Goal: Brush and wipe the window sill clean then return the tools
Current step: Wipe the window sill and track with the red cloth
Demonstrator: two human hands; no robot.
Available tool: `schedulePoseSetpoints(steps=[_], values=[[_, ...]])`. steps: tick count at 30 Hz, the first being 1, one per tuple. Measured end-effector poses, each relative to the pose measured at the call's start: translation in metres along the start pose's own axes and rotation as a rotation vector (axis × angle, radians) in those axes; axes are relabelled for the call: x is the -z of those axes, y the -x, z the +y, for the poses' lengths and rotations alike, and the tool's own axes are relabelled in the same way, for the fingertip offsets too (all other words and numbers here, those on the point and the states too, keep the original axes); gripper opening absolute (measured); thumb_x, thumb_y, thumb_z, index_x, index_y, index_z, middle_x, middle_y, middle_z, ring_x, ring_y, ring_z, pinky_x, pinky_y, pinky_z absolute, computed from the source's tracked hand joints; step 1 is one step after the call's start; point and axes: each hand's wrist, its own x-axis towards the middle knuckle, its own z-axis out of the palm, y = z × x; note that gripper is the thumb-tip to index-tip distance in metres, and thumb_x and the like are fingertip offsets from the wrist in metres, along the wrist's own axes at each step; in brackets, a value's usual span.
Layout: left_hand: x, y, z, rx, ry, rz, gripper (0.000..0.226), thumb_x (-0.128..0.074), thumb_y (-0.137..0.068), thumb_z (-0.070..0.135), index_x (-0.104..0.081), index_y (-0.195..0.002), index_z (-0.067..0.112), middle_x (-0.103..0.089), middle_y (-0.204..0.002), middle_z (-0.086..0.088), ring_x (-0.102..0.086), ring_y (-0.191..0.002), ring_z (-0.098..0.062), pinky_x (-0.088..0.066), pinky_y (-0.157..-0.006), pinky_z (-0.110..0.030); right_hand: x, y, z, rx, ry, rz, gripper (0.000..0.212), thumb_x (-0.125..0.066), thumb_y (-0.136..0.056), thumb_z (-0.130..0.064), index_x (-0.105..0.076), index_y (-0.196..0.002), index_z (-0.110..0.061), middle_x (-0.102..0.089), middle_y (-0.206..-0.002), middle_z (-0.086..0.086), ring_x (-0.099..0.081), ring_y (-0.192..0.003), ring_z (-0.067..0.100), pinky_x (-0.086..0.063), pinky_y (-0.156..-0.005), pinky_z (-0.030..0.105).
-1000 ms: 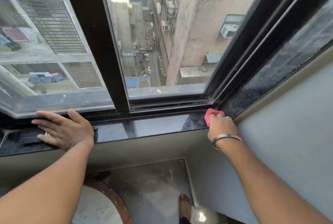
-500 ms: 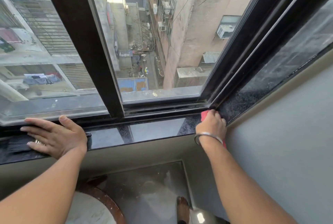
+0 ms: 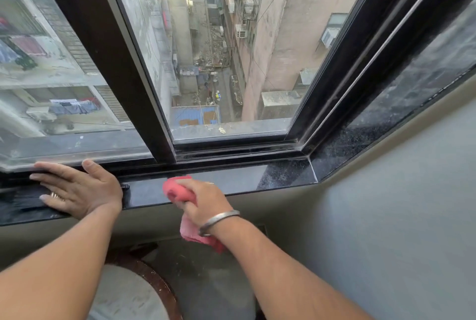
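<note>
Down at the middle of the frame, wiping the sill [image 3: 231, 185] with a pink cloth [image 3: 177, 191], so pretty clearly on the wipe step rather than the brushing one. Right hand [image 3: 203, 201] closed into a fist around the bunched-up cloth, knuckles up, pressing the front wad down on the dark stone just right of the frame post, with a loose tail of fabric hanging off below the wrist next to a metal bangle [image 3: 219, 219].

Left hand [image 3: 77, 188] over at the lower left, lying open and flat, fingers spread toward the left edge of the frame, palm down on the sill. Looking like something dark under it, probably the brush [image 3: 124, 188], with just a black end poking out right of the wrist. Not gripping it as far as visible, more like pinning it in place or just bracing. Can't say for sure.

Still looking dusty and speckled at the right corner of the sill [image 3: 286, 176] and up along the side ledge at the right of the frame, while the stretch near the cloth is looking glossier. So guessing roughly mid-wipe, nowhere near the put-the-tools-back part.

Next move probably calling for steady downward pressure and a long sideways drag along the stone, keeping the wad bunched so it doesn't unravel, plus getting into that groove under the window frame [image 3: 231, 155].
</note>
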Motion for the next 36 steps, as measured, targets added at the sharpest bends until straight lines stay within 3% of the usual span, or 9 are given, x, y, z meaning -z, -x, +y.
schedulePoseSetpoints(steps=[2, 4, 7, 9, 15, 19, 24, 30, 36], values=[[-0.001, -0.002, 0.0, 0.008, -0.006, -0.011, 0.076, -0.022, -0.099, 0.044, -0.004, -0.156, -0.003, -0.014, -0.161, -0.033, -0.02, -0.15, -0.038, -0.009, -0.12, -0.058, 0.021, 0.022, 0.019, -0.037, -0.059, 0.127, 0.051, -0.048, -0.072, -0.027, -0.059, -0.122, -0.034, -0.072, -0.111, 0.002, -0.063, -0.1, 0.027, -0.051, -0.089, 0.037], [-0.002, -0.001, 0.0, 0.015, -0.014, -0.002, 0.076, -0.024, -0.1, 0.043, -0.004, -0.156, -0.003, -0.014, -0.161, -0.033, -0.022, -0.149, -0.038, -0.011, -0.119, -0.058, 0.048, 0.05, 0.05, -0.156, -0.058, 0.372, 0.059, -0.041, -0.064, -0.033, -0.064, -0.119, -0.033, -0.074, -0.101, 0.002, -0.068, -0.086, 0.031, -0.056, -0.079, 0.041], [-0.001, 0.0, 0.0, 0.026, -0.02, 0.005, 0.075, -0.026, -0.1, 0.042, -0.004, -0.156, -0.002, -0.013, -0.161, -0.033, -0.025, -0.148, -0.038, -0.012, -0.12, -0.057, 0.088, 0.071, 0.1, -0.308, 0.095, 0.833, 0.042, -0.064, -0.077, -0.018, -0.067, -0.119, -0.013, -0.068, -0.108, 0.016, -0.065, -0.097, 0.036, -0.052, -0.089, 0.041], [0.0, -0.001, 0.001, 0.029, -0.016, -0.012, 0.076, -0.026, -0.1, 0.043, -0.003, -0.156, -0.002, -0.013, -0.161, -0.033, -0.025, -0.148, -0.038, -0.011, -0.12, -0.057, 0.103, 0.063, 0.119, -0.359, 0.165, 0.96, 0.047, -0.074, -0.076, -0.006, -0.063, -0.122, -0.003, -0.061, -0.119, 0.023, -0.059, -0.109, 0.039, -0.044, -0.097, 0.042], [0.003, 0.0, -0.001, 0.027, -0.011, -0.031, 0.075, -0.021, -0.101, 0.044, -0.002, -0.157, -0.002, -0.011, -0.161, -0.034, -0.021, -0.15, -0.038, -0.01, -0.12, -0.057, 0.077, 0.034, 0.113, -0.323, 0.258, 0.847, 0.044, -0.06, -0.081, -0.014, -0.061, -0.121, 0.006, -0.066, -0.113, 0.027, -0.06, -0.106, 0.044, -0.046, -0.096, 0.048], [0.011, 0.0, -0.003, -0.005, 0.001, -0.115, 0.077, -0.018, -0.102, 0.049, 0.003, -0.158, 0.001, -0.006, -0.162, -0.032, -0.016, -0.151, -0.039, -0.005, -0.121, -0.055, 0.038, 0.029, 0.084, -0.163, 0.303, 0.67, 0.051, -0.051, -0.073, -0.01, -0.058, -0.122, 0.005, -0.065, -0.117, 0.023, -0.059, -0.109, 0.041, -0.046, -0.098, 0.046], [0.023, -0.024, -0.027, -0.062, -0.073, -0.131, 0.102, -0.027, -0.093, 0.068, 0.005, -0.154, -0.008, 0.005, -0.163, -0.03, 0.0, -0.154, -0.037, 0.002, -0.123, -0.05, -0.02, -0.001, 0.027, 0.045, 0.356, 0.341, 0.05, -0.057, -0.076, -0.007, -0.051, -0.125, -0.001, -0.059, -0.114, 0.018, -0.053, -0.106, 0.037, -0.048, -0.091, 0.046], [0.022, -0.047, -0.049, -0.039, -0.167, -0.2, 0.116, -0.017, -0.085, 0.08, 0.001, -0.154, -0.012, 0.0, -0.163, -0.032, -0.002, -0.153, -0.038, 0.002, -0.123, -0.049, -0.065, -0.026, -0.017, 0.147, 0.379, 0.199, 0.054, -0.059, -0.082, -0.011, -0.044, -0.133, -0.001, -0.053, -0.129, 0.017, -0.047, -0.121, 0.034, -0.043, -0.102, 0.043], [0.025, -0.05, -0.048, -0.039, -0.153, -0.243, 0.123, -0.017, -0.082, 0.087, 0.004, -0.154, -0.01, -0.001, -0.164, -0.03, -0.003, -0.154, -0.036, -0.001, -0.124, -0.046, -0.096, -0.032, -0.045, 0.345, 0.396, 0.1, 0.059, -0.063, -0.062, 0.0, -0.053, -0.121, -0.002, -0.06, -0.118, 0.014, -0.053, -0.112, 0.032, -0.042, -0.104, 0.039]])
